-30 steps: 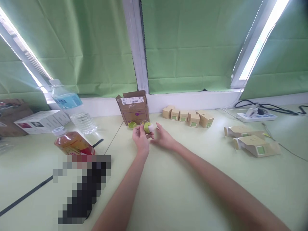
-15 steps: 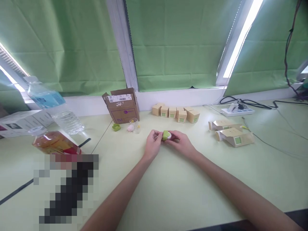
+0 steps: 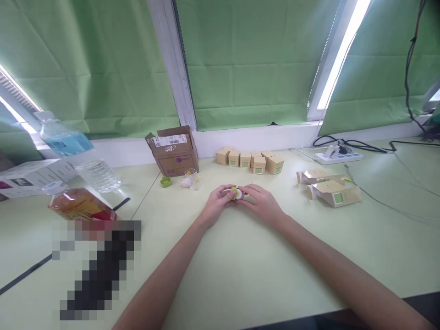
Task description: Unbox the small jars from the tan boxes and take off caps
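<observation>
The head camera looks forward and down across the table (image 3: 237, 270), hands (image 3: 216, 205) (image 3: 264, 205) mid-view, green blinds (image 3: 247, 64) beyond.

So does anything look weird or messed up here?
A bit. The two cardboard boxes at right lie open at one end, while the small boxes at back look closed. Lower left, a dark thing shows only as chunky squares, so I can't tell what it is. I see no spill.

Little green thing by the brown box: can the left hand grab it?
Probably yes, if the left hand lets go of the green-and-white piece: the pink piece near its way to the green thing lies low.
</observation>
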`<state>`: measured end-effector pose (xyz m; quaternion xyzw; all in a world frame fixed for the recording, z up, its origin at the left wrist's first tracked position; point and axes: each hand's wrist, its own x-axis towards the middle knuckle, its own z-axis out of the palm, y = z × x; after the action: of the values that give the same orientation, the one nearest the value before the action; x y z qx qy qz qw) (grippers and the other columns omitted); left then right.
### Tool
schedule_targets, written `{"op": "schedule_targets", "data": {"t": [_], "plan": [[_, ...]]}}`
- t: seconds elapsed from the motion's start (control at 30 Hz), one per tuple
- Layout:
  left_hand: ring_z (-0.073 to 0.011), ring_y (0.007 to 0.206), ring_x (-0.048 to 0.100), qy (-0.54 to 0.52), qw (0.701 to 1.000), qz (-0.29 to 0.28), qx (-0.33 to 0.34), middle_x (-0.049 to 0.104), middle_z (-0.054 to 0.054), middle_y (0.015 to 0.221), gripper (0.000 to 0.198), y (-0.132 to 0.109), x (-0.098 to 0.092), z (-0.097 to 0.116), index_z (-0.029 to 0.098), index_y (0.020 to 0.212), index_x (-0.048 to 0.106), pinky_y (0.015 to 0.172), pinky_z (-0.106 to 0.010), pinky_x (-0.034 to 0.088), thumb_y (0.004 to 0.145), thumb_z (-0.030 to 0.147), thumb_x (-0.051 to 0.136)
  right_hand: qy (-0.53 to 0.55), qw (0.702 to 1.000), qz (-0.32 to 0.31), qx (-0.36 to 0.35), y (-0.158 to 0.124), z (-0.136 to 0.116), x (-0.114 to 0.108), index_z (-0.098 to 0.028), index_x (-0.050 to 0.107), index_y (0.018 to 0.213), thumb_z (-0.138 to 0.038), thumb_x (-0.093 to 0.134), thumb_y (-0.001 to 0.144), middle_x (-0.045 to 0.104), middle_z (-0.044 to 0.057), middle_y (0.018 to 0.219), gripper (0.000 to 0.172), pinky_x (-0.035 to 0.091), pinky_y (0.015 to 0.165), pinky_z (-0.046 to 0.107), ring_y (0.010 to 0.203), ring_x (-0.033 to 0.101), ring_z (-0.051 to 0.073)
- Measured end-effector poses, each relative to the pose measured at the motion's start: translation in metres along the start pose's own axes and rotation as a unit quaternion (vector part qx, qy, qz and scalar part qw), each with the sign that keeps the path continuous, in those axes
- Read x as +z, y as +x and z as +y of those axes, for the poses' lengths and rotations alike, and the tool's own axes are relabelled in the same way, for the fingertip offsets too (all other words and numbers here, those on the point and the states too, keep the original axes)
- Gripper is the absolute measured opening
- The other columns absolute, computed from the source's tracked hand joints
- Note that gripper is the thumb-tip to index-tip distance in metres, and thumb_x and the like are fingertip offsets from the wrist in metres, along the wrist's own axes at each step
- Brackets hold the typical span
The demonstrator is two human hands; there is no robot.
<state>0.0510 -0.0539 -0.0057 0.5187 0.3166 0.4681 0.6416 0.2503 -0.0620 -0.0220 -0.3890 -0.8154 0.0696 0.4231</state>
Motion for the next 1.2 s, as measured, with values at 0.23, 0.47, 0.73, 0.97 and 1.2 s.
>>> {"op": "schedule_targets", "data": {"t": [0.23, 0.47, 0.73, 0.97, 1.2], "plan": [[-0.0245, 0.099, 0.074, -0.011, 0.999, -0.014, -0.029, 0.076, -0.014, 0.106, 0.045, -0.001, -0.002, 0.003, 0.014, 0.113, 0.069, 0.095, -0.041, 0.056, 0.078, 0.038, 0.085, 0.03, 1.0, 0.003, 0.003, 0.0, -0.005, 0.001, -0.026, 0.066, 0.118, -0.044, 0.063, 0.097, 0.069, 0.008, 0.105, 0.027, 0.059, 0.084, 0.041, 0.099, 0.065, 0.025], [-0.0243, 0.097, 0.074, -0.006, 0.999, -0.035, -0.037, 0.076, -0.015, 0.108, 0.043, 0.002, -0.006, 0.001, 0.014, 0.11, 0.072, 0.091, -0.039, 0.058, 0.079, 0.04, 0.085, 0.091, 0.994, -0.014, 0.059, 0.003, -0.01, -0.005, -0.026, 0.066, 0.098, -0.047, 0.068, 0.093, 0.069, 0.004, 0.094, 0.022, 0.057, 0.075, 0.035, 0.088, 0.065, 0.021], [-0.021, 0.086, 0.073, 0.002, 0.995, -0.081, -0.057, 0.075, -0.015, 0.108, 0.037, 0.003, -0.012, 0.007, 0.013, 0.109, 0.075, 0.081, -0.035, 0.06, 0.082, 0.038, 0.082, 0.082, 0.995, -0.028, 0.043, 0.003, -0.012, -0.01, -0.024, 0.068, 0.097, -0.046, 0.067, 0.093, 0.07, 0.004, 0.089, 0.023, 0.053, 0.071, 0.033, 0.079, 0.063, 0.019], [-0.0231, 0.086, 0.073, 0.015, 0.995, -0.086, -0.052, 0.075, -0.015, 0.104, 0.037, 0.002, -0.009, 0.013, 0.014, 0.107, 0.077, 0.078, -0.036, 0.062, 0.08, 0.039, 0.083, 0.058, 0.998, -0.029, 0.026, 0.001, -0.008, -0.009, -0.024, 0.067, 0.098, -0.043, 0.065, 0.094, 0.07, 0.004, 0.089, 0.019, 0.053, 0.073, 0.033, 0.078, 0.062, 0.019], [-0.0286, 0.109, 0.069, 0.121, 0.992, 0.008, 0.031, 0.072, -0.016, 0.119, 0.048, -0.001, -0.001, 0.001, 0.018, 0.119, 0.073, 0.084, -0.039, 0.062, 0.078, 0.039, 0.083, -0.019, 1.0, -0.019, 0.003, 0.002, -0.007, -0.01, -0.025, 0.065, 0.105, -0.038, 0.062, 0.096, 0.07, 0.007, 0.099, 0.016, 0.053, 0.077, 0.036, 0.091, 0.065, 0.023]]}}
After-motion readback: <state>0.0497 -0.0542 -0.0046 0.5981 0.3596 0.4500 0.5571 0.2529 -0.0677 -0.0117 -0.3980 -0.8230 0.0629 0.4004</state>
